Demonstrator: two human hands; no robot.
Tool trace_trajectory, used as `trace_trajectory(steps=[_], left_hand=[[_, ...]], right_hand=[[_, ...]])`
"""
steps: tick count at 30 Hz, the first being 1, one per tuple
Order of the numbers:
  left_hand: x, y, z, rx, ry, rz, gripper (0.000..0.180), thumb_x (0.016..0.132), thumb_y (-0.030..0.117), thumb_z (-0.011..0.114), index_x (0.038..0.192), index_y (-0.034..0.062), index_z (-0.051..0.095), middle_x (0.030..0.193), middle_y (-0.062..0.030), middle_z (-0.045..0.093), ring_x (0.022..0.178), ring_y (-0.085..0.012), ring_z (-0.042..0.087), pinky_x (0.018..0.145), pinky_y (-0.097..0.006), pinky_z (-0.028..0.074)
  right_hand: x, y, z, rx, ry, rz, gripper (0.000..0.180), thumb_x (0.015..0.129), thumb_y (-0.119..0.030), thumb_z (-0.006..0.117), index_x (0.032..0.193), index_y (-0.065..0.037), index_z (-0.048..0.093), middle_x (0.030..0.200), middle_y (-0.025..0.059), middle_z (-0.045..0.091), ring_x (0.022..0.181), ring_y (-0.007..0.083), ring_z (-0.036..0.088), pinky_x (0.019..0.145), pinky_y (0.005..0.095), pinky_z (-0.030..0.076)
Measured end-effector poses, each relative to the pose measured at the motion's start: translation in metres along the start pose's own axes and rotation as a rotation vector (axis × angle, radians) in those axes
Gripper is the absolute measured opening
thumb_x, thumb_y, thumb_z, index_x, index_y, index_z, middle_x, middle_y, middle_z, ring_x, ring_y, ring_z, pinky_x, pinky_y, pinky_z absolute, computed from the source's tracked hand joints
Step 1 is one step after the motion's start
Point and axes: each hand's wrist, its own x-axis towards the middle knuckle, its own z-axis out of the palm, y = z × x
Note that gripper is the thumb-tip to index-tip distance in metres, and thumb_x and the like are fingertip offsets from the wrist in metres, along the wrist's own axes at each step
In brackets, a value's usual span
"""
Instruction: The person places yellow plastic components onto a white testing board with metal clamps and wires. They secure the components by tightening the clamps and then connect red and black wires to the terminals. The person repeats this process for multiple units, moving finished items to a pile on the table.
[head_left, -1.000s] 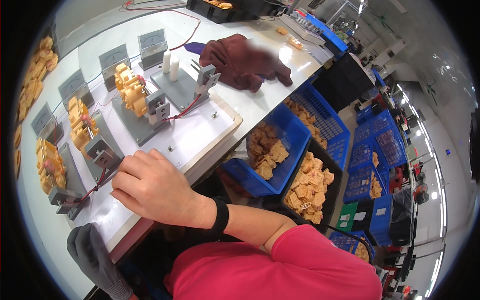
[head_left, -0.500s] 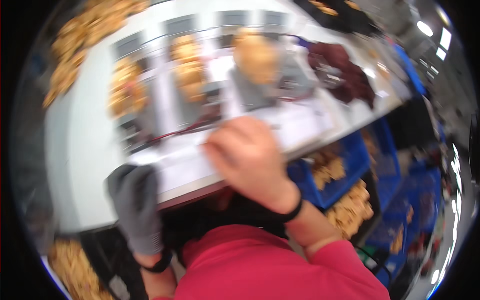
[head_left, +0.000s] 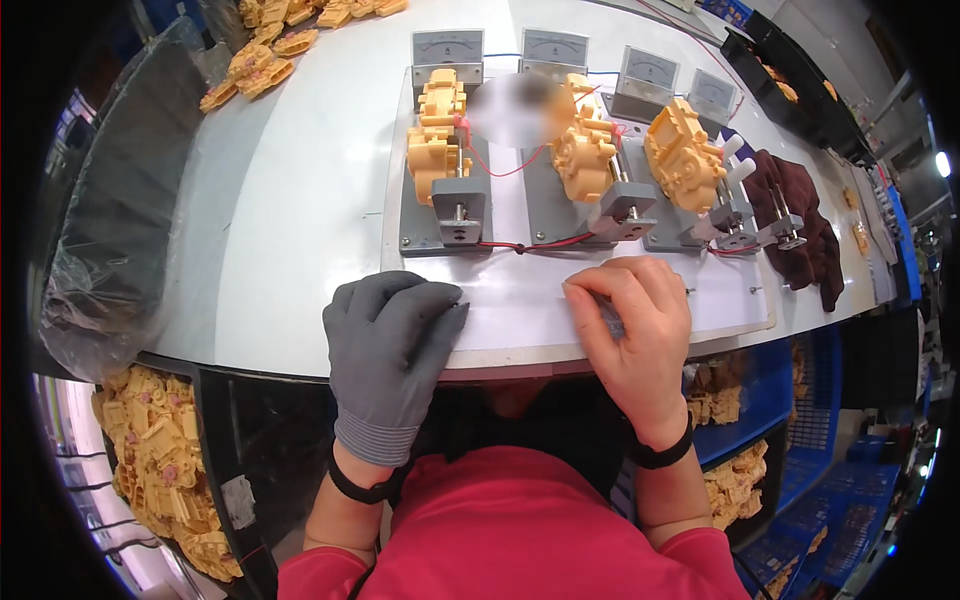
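Note:
My left hand (head_left: 388, 325), in a grey glove, rests at the table's front edge with its fingers curled and thumb and forefinger tips close together. My bare right hand (head_left: 640, 320) is closed likewise, to the right of it; anything pinched in either is too small or hidden to make out. Beyond them stand grey test fixtures bearing yellow plastic housings: a left housing (head_left: 435, 160), a middle housing (head_left: 583, 160) and a right housing (head_left: 685, 160). Neither hand touches them. A metal clamp (head_left: 460, 212) and red wires (head_left: 520, 248) sit at the fixtures' near ends.
Several analog meters (head_left: 448, 50) stand behind the fixtures. A dark brown cloth (head_left: 800, 225) lies at right. Loose yellow housings are piled at the far left (head_left: 265, 65) and in a bin (head_left: 155, 450) low on the left. Blue crates (head_left: 745, 425) stand below the table at right.
The view has turned and steadied, and the fixtures appear further right. My right hand has moved right, away from the left one. The left hand now lies nearer the fixtures.

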Motion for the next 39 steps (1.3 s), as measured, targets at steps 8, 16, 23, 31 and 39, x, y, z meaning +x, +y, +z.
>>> trace_trajectory(steps=[8,16,23,31,39], left_hand=[[-0.004,-0.019,0.003,-0.193,-0.118,-0.138,0.017,0.096,0.007,0.064,0.11,-0.0022,0.066,0.119,-0.0159,0.056,0.114,-0.0302,0.055,0.099,-0.039,0.045],[0.002,-0.04,0.012,-0.106,-0.178,-0.056,0.025,0.103,0.012,0.053,0.116,-0.0069,0.062,0.118,-0.0172,0.058,0.115,-0.0316,0.055,0.103,-0.04,0.042],[0.003,-0.044,0.009,-0.057,-0.182,-0.031,0.029,0.103,0.016,0.052,0.114,-0.0088,0.061,0.116,-0.0184,0.059,0.112,-0.0323,0.056,0.103,-0.041,0.042],[0.008,-0.037,0.012,-0.071,-0.158,-0.023,0.03,0.104,0.019,0.052,0.115,-0.0075,0.062,0.114,-0.0177,0.059,0.109,-0.0306,0.056,0.101,-0.04,0.042],[0.008,-0.04,0.012,-0.067,-0.156,-0.033,0.029,0.104,0.019,0.053,0.114,-0.0066,0.061,0.111,-0.0168,0.059,0.106,-0.0295,0.056,0.1,-0.04,0.042]], right_hand=[[0.001,0.006,-0.003,0.033,0.058,0.025,0.014,0.08,-0.016,0.076,0.082,-0.01,0.063,0.085,0.005,0.058,0.083,0.0256,0.06,0.074,0.0394,0.045],[-0.007,0.005,0.003,-0.012,0.175,0.042,0.016,0.08,-0.018,0.076,0.081,-0.009,0.062,0.085,0.003,0.054,0.081,0.0223,0.056,0.073,0.0358,0.043],[-0.008,0.004,0.009,0.006,0.19,0.033,0.017,0.079,-0.018,0.077,0.079,-0.009,0.062,0.084,0.0035,0.053,0.082,0.0223,0.056,0.073,0.0362,0.043],[-0.008,0.006,0.013,0.006,0.207,0.032,0.02,0.078,-0.02,0.078,0.077,-0.009,0.061,0.085,0.0039,0.053,0.083,0.0226,0.055,0.075,0.0367,0.043],[-0.009,0.005,0.012,-0.001,0.199,0.029,0.02,0.079,-0.021,0.078,0.079,-0.01,0.062,0.086,0.0039,0.053,0.085,0.0222,0.055,0.077,0.0366,0.043]])
